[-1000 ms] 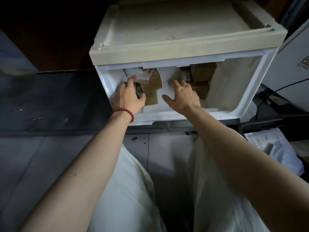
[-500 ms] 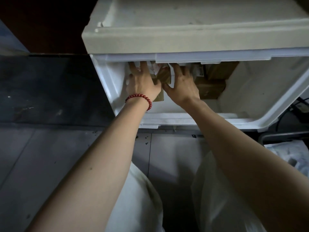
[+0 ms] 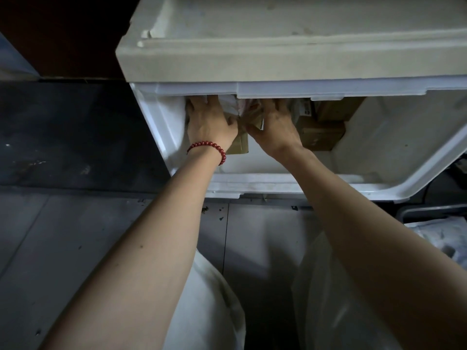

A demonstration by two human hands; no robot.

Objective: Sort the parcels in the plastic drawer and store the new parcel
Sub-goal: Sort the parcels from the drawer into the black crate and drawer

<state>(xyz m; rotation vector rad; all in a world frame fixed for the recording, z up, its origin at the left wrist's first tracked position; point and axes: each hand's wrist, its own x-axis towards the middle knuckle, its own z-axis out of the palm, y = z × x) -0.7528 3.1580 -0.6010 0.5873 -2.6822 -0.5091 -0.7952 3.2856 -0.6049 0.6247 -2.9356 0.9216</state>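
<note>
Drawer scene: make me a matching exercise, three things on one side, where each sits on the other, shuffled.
Things:
1. bead bracelet
2. cardboard box
3. crumpled pale parcel

Places:
A. between the left hand and the right hand
B. on the left wrist
C. in the drawer, right of the right hand

Pairs: 1-B, 2-C, 3-A

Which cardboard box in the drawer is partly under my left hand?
The small tan box under the left hand; the two larger brown boxes lie beyond the right hand.
</note>
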